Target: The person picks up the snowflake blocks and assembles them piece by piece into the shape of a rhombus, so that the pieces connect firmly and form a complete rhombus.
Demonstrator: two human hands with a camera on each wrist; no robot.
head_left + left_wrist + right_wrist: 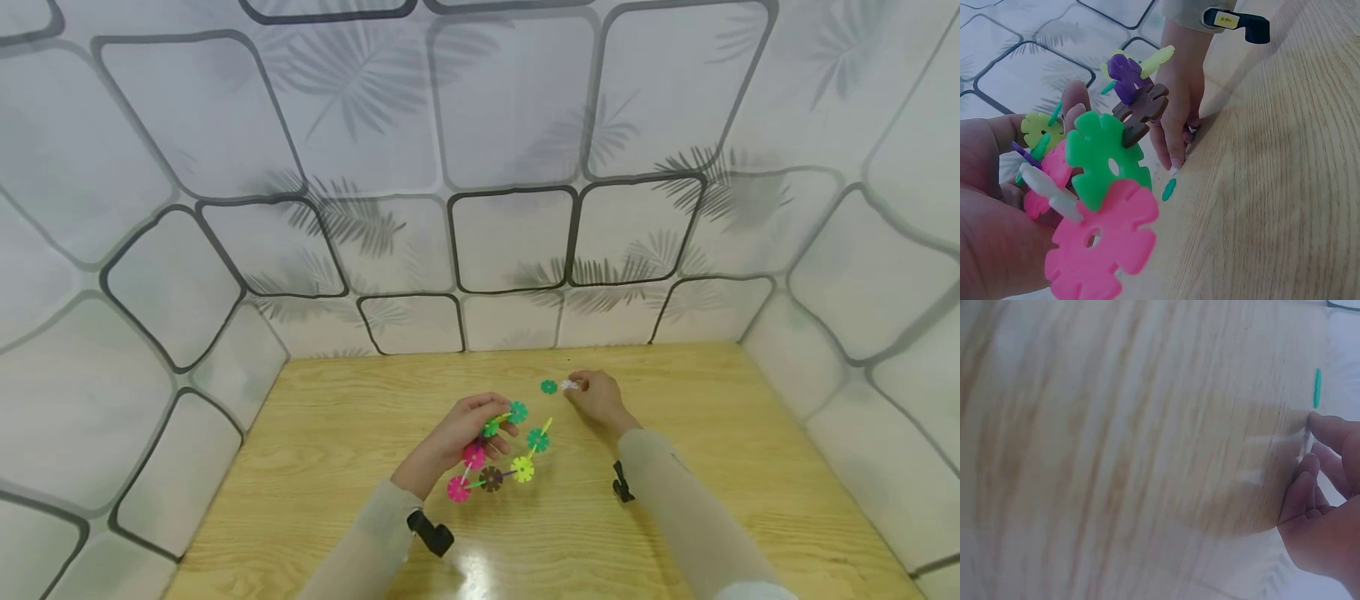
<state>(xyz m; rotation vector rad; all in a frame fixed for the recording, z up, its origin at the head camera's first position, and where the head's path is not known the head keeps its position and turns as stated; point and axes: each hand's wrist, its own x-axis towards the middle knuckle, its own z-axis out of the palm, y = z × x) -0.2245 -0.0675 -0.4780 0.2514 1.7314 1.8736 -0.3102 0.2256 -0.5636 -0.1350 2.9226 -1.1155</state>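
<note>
My left hand holds a chain of interlocking plastic snowflake discs above the table. The linked pieces form a curved, unclosed loop. In the head view it includes a pink disc, a brown disc, a yellow disc and a green disc at the hanging end. Farther right, my right hand pinches a white snowflake disc low at the tabletop, its fingertips covering part of it. Just left of that lies a loose green disc, seen nearly edge-on in the right wrist view.
The wooden table spreads out under both hands. A patterned cloth wall rises along its back edge and both sides. Each sleeve carries a black wrist mount, such as the left one.
</note>
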